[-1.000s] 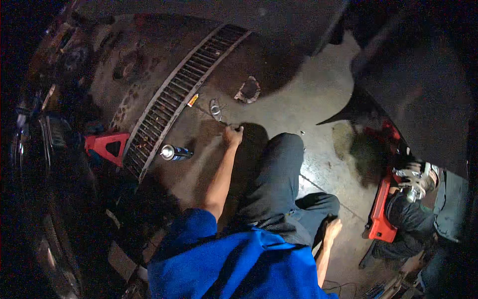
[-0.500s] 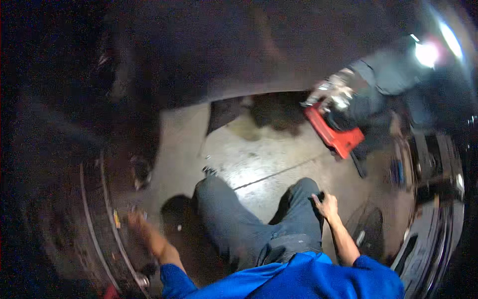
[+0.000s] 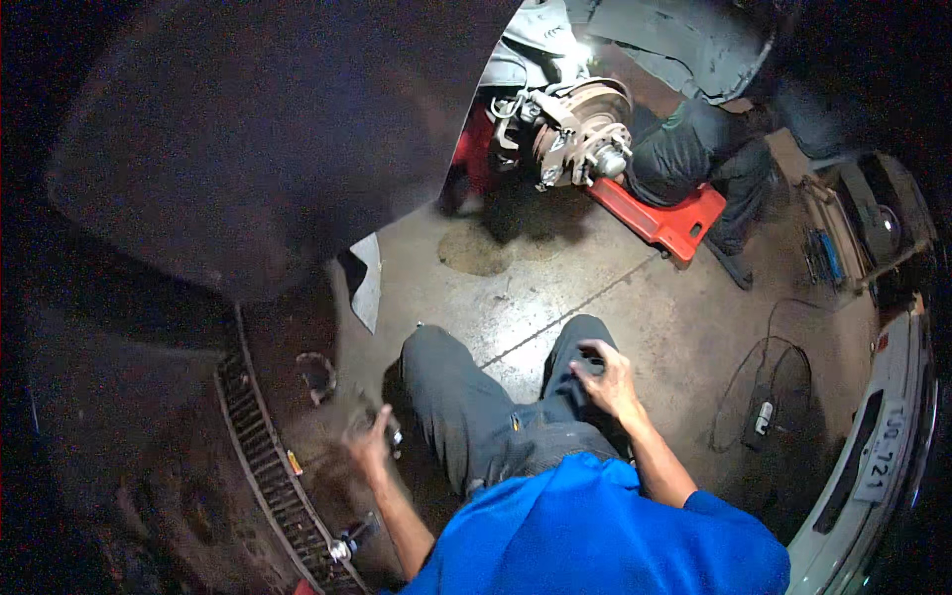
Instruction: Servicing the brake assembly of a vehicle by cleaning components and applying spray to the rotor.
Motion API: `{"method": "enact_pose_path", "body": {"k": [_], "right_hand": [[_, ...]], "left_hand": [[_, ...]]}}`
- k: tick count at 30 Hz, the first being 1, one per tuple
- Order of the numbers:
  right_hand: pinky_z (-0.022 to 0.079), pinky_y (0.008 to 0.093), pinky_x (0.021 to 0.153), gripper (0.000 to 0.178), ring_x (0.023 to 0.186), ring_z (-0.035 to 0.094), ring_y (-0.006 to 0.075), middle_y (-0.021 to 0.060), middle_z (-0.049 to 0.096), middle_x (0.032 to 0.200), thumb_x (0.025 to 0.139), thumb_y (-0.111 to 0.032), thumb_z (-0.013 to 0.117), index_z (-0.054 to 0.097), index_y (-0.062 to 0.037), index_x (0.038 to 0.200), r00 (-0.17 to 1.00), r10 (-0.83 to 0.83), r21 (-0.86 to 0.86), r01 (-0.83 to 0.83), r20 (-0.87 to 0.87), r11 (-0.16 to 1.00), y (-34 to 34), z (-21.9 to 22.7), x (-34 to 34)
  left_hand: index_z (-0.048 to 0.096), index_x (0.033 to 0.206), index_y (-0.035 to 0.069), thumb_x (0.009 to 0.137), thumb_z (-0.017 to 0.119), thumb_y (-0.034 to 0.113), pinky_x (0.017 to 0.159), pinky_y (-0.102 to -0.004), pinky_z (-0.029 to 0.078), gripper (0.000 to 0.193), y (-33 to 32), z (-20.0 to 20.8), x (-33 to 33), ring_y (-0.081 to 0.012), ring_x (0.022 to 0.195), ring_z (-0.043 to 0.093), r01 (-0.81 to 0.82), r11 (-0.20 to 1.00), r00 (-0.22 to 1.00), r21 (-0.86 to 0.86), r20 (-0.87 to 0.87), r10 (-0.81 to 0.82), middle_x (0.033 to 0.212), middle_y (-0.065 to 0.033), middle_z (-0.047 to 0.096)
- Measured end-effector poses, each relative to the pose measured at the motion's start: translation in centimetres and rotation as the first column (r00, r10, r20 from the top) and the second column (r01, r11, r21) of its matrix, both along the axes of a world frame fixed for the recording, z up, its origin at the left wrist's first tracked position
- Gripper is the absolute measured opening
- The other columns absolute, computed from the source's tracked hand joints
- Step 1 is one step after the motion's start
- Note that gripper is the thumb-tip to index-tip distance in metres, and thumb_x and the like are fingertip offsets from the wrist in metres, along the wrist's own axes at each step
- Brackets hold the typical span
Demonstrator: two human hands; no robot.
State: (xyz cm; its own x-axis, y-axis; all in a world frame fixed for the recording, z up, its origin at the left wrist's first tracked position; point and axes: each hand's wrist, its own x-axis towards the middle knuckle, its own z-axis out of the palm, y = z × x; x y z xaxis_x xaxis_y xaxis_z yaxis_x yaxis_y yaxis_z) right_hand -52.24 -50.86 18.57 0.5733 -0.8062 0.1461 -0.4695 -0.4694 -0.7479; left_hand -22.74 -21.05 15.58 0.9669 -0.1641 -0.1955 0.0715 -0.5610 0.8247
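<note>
My left hand [image 3: 371,448] is low beside my left knee, its fingers smeared by motion. Close to it is a small shiny metal piece [image 3: 397,437]; whether the hand touches it I cannot tell. Over my right thigh [image 3: 563,372] hangs my right hand [image 3: 609,383], fingers bent and apart, with nothing visible in them. Left of my left hand, a curved metal part [image 3: 317,377] lies in shadow. A shiny metal tool [image 3: 342,548] rests by the dark slatted strip [image 3: 260,436], and a small yellow piece [image 3: 295,462] lies beside that strip.
Ahead, an exposed wheel hub with brake disc [image 3: 598,124] stands near a red plastic creeper [image 3: 659,220], where a person in dark clothing [image 3: 684,159] sits. A large dark panel [image 3: 268,149] overhangs the upper left. Cable [image 3: 772,332] and a car bumper [image 3: 843,496] are at right.
My view has shifted, bringing the wheel hub into clear sight. My left hand has come in toward my left knee. My right hand has moved from beside my right knee to above the thigh.
</note>
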Motion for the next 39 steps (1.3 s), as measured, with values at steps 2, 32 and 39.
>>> {"method": "enact_pose_path", "body": {"k": [2,32,39], "right_hand": [[0.057,0.037,0.081,0.034,0.093,0.071,0.0306,0.018,0.07,0.103,0.08,-0.007,0.08,0.065,-0.0005,0.11,0.972,0.178,-0.134,-0.158,0.153,0.978,0.4,2.0,2.4],[0.056,0.0278,0.083,0.068,0.094,0.069,0.0164,0.0116,0.073,0.102,0.08,0.005,0.079,0.047,-0.0017,0.14,0.681,-0.19,0.449,-0.225,0.707,0.865,-8.2,5.6,3.2],[0.055,0.0295,0.088,0.062,0.099,0.069,0.0178,0.0176,0.072,0.115,0.085,0.001,0.076,0.046,-0.0021,0.139,0.888,0.012,0.374,-0.206,0.46,0.904,-10.9,10.1,8.6]], "left_hand": [[0.065,0.119,-0.005,0.066,0.093,0.029,0.095,-0.0408,0.05,0.069,-5.0,3.3,-2.1,-0.03,0.101,0.067,0.098,0.995,0.993,-0.036,0.075,-0.095,0.112,-0.0212,0.071],[0.073,0.114,0.003,0.073,0.08,0.003,0.075,-0.0321,0.056,0.041,-28.5,10.0,-9.4,-0.02,0.085,0.072,0.871,0.392,0.489,-0.295,0.59,-0.642,0.098,-0.0144,0.075],[0.075,0.109,-0.002,0.079,0.08,0.006,0.073,-0.0276,0.055,0.031,-30.1,9.7,-6.4,-0.01,0.078,0.068,0.513,0.692,0.856,-0.508,0.238,-0.459,0.092,-0.0109,0.077]]}}
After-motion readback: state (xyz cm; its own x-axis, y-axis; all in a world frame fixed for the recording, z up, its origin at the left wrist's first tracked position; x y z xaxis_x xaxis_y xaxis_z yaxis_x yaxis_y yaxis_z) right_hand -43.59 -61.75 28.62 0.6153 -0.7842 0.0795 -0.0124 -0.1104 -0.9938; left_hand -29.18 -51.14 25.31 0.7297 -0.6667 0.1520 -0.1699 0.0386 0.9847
